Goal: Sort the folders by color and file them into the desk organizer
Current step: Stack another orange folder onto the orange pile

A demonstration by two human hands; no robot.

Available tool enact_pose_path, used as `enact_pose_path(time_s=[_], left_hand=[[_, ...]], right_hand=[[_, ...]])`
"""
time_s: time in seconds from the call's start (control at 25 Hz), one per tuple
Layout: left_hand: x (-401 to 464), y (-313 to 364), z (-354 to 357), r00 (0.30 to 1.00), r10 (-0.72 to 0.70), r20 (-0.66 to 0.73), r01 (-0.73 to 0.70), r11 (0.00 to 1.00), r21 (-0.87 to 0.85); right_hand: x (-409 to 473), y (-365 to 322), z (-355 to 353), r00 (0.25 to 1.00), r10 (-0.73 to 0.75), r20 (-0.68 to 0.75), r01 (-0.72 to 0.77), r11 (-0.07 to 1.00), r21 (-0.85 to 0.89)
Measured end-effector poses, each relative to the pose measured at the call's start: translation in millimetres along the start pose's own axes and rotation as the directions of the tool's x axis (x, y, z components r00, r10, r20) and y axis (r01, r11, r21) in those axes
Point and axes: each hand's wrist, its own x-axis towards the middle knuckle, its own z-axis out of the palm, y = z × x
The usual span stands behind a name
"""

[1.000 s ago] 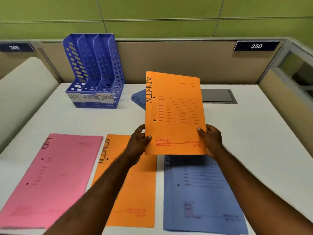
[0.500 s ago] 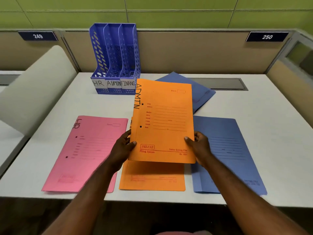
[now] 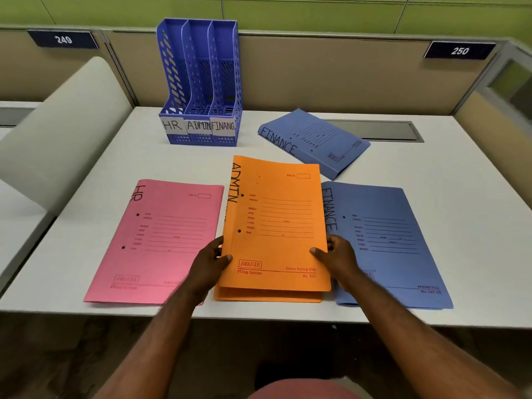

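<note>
Near the front edge of the worktop point(image 3: 475, 180), both hands are pinching one orange ADMIN folder point(image 3: 276, 226): the left hand point(image 3: 210, 263) has its thumb on the cover at the spine side, the right hand point(image 3: 339, 260) has its thumb on the open side. That folder sits over a second orange folder point(image 3: 267, 296), of which only a strip shows along the bottom. Whether the top one is fully down or just above it, I can't tell.

My worry is alignment. If the hands let go with the edges off square, the pair could slide apart when lifted as a stack. The right hand also overlaps the near blue FINANCE folder point(image 3: 397, 243), so a careless pull could drag that one toward the edge.

Just left lies the pink HR folder point(image 3: 161, 240), its front corner close to the worktop's front edge; a brush from the left forearm might tip it off.

Further back, another blue FINANCE folder point(image 3: 313, 142) lies skewed and unsorted, apart from its match.

At the rear edge stands the desk organizer point(image 3: 201, 82), marked HR, ADMIN, FINANCE. The slots look narrow, so a floppy folder may well catch on a divider or land in the wrong one.
</note>
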Motion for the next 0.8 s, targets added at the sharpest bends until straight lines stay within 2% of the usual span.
enact_pose_path(time_s=[0.4,0.6,0.8], left_hand=[[-6,-19,1,0.997,-0.073,-0.028,0.075,0.994,0.083],[-3,-14,-3,1.000,-0.015,-0.025,0.020,0.982,0.188],[8,-6,-1,0.993,-0.013,-0.114,0.046,0.956,0.290]], right_hand=[[-7,8,14,0.995,-0.101,0.006,0.097,0.927,-0.363],[-5,9,11,0.992,-0.128,0.000,0.109,0.851,-0.513],[3,10,5,0.980,-0.199,-0.025,0.153,0.822,-0.549]])
